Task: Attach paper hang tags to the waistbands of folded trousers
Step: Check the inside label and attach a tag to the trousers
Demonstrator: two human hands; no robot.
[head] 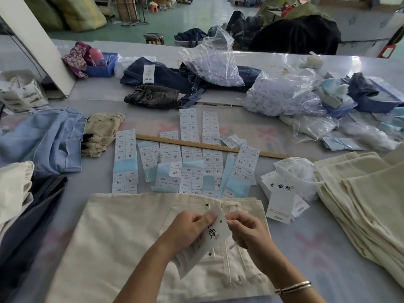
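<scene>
Hang tag [215, 231]: white paper, punched hole near its top, held above the cream trousers [122, 237] lying folded on the table [328, 248], waistband at the far edge. Left hand [192, 228] grips the tag's left side; right hand [244, 229] pinches a thin white string at the hole. Spare tags [282, 197] lie just right; sticker sheets [185, 158] and a wooden ruler [196, 143] beyond
</scene>
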